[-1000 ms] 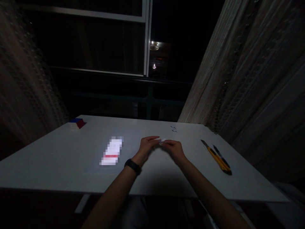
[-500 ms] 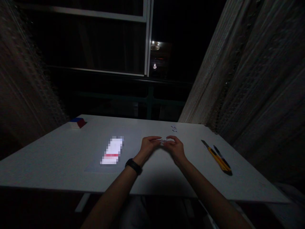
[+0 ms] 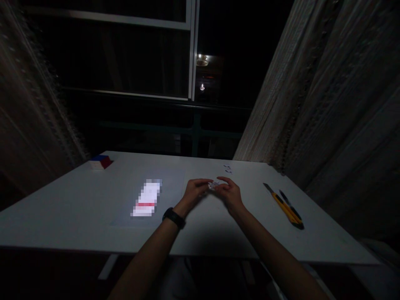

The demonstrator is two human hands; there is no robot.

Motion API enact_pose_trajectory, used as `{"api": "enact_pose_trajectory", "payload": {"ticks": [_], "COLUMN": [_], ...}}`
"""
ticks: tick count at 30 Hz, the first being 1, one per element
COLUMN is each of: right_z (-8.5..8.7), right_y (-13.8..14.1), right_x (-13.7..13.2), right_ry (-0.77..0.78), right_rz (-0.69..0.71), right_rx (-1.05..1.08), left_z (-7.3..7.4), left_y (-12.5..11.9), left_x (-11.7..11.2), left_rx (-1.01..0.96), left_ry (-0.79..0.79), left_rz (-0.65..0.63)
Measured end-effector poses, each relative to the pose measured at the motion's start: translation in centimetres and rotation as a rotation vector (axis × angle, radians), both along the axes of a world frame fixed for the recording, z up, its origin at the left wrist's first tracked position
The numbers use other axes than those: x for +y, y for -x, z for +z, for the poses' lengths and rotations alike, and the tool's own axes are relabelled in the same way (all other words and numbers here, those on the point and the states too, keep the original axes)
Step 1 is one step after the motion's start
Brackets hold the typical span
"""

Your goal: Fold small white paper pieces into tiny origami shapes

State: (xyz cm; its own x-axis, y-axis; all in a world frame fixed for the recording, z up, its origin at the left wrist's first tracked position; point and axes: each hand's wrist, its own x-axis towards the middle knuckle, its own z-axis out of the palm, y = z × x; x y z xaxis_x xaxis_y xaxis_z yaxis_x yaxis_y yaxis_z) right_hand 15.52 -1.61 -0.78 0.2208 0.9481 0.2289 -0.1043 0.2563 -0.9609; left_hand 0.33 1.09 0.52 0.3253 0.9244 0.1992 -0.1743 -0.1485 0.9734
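Above the middle of the white table point(image 3: 78, 229), a small white piece of folded or crumpled paper point(image 3: 213, 185) with dark marks is pinched between my two hands. My left hand point(image 3: 196, 192), with a black band on its wrist, grips the paper's left side by the fingertips. From the right, my right hand point(image 3: 230, 194) holds it between thumb and fingers. Its exact shape is too small and dim to make out. Just beyond my right hand lie small white scraps with dark marks point(image 3: 228, 168).
A yellow utility knife point(image 3: 283, 207) and a dark pen point(image 3: 290, 204) lie on the right. A bright, pixelated screen point(image 3: 146, 198) glows on the left. At the far left corner sits a blue, red and white cube point(image 3: 100, 161). Curtains point(image 3: 271, 83) flank the dark window.
The paper shows more between my fingertips, and my right index finger has lifted slightly. Both hands stay in nearly the same place.
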Motion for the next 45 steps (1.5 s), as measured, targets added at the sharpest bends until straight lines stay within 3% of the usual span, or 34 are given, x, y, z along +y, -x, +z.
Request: {"api": "enact_pose_trajectory", "payload": {"ticks": [3, 11, 20, 25, 30, 35, 38, 42, 45], "right_z": [0.1, 0.2, 0.0, 0.0, -0.2, -0.4, -0.5, -0.9, -1.1], "right_y": [0.0, 0.2, 0.2, 0.2, 0.5, 0.4, 0.5, 0.9, 0.9], "right_x": [0.0, -0.2, -0.2, -0.3, -0.2, 0.1, 0.1, 0.0, 0.0], "right_ry": [0.005, 0.001, -0.038, -0.074, -0.052, 0.04, 0.073, 0.058, 0.07], "right_rz": [-0.013, 0.016, 0.027, 0.068, 0.06, 0.107, 0.166, 0.188, 0.171], "right_rx": [0.008, 0.019, -0.013, -0.141, -0.216, -0.173, -0.285, -0.505, -0.512], "left_z": [0.3, -0.1, -0.2, -0.1, -0.7, -1.2, -1.5, -1.7, -1.5], "left_y": [-0.1, -1.0, -0.8, -0.6, -0.6, -0.4, -0.5, -0.7, -0.6], "left_x": [-0.2, -0.1, 0.0, -0.2, 0.3, 1.2, 1.4, 1.3, 0.9], "left_rx": [-0.012, 0.004, -0.018, 0.147, 0.387, 0.339, 0.296, 0.249, 0.195], "left_ry": [-0.004, -0.046, 0.033, -0.115, -0.242, -0.133, -0.082, -0.048, -0.031], "left_rz": [-0.005, 0.153, 0.133, 0.106, 0.187, 0.305, 0.336, 0.289, 0.209]}}
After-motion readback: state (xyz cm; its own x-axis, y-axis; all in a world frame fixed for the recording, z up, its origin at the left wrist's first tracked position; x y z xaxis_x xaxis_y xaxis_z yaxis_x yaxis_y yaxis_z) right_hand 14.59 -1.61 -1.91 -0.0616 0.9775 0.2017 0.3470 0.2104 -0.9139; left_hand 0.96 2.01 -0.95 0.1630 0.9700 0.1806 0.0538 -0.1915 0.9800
